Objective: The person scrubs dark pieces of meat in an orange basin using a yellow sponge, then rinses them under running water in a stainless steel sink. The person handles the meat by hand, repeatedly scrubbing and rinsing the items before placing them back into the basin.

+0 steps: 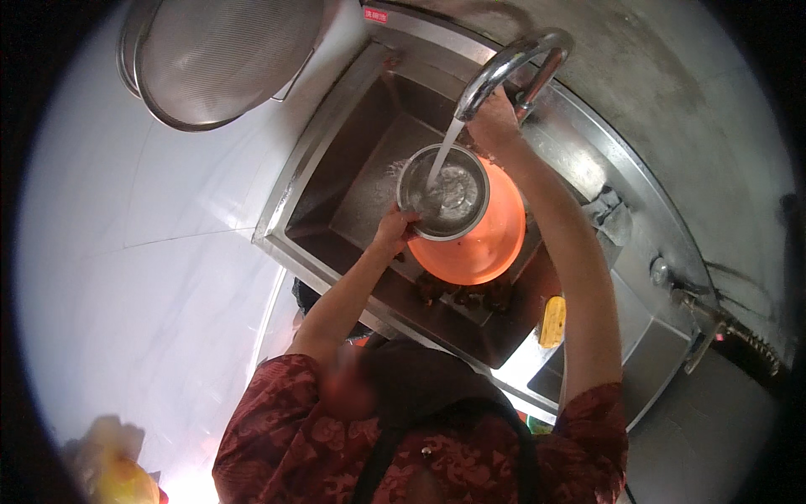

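My left hand point(397, 230) grips the near left rim of a round metal bowl point(454, 203). Water runs into the bowl from the spout of a curved chrome faucet point(513, 60). The bowl is held over an orange plastic basin point(500, 249), which stands in a stainless steel sink point(362, 208) and is partly covered by the bowl. My right hand point(494, 120) is at the base of the faucet, behind the spout; its fingers are mostly hidden, so I cannot tell whether they grip the handle.
Dark scraps point(469, 296) lie on the sink floor below the basin. A yellow sponge or block point(553, 322) rests on the divider right of the sink. A grey cloth point(609, 217) lies on the right ledge. Large metal mesh strainers point(227, 57) stand at the upper left on the white counter point(157, 208).
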Demonstrator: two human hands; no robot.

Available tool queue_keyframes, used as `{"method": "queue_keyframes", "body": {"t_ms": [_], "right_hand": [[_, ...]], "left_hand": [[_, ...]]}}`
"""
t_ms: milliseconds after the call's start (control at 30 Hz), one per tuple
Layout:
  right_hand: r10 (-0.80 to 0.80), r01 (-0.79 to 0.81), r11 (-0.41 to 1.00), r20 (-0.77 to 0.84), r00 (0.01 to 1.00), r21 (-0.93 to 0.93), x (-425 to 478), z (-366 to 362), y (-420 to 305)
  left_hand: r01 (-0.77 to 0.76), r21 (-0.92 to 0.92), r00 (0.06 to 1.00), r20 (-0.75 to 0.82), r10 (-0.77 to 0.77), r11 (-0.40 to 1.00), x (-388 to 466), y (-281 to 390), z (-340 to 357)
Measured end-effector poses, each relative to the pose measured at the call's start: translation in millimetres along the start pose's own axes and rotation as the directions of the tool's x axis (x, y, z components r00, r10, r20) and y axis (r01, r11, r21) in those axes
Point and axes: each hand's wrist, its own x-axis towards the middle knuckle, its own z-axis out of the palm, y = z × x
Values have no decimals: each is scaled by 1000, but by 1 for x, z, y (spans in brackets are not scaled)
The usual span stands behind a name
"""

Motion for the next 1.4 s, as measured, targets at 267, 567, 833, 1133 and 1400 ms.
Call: {"method": "queue_keyframes", "body": {"t_ms": [267, 567, 833, 1133, 1400], "right_hand": [[129, -123, 991, -146, 981, 54, -50, -13, 25], [793, -601, 436, 29, 608, 669, -226, -57, -91], [955, -795, 215, 48, 292, 567, -368, -107, -184], [968, -762, 220, -37, 250, 609, -387, -137, -183], [951, -662, 196, 26, 310, 723, -422, -158, -154]], "left_hand": [[-296, 68, 949, 133, 286, 953, -31, 16, 13], [-762, 622, 533, 446, 719, 179, -78, 46, 19], [-904, 421, 285, 723, 629, -73, -103, 57, 41], [-950, 308, 279, 781, 558, 44, -157, 18, 107], [-936, 162, 37, 928, 370, -313, -110, -42, 107]]}}
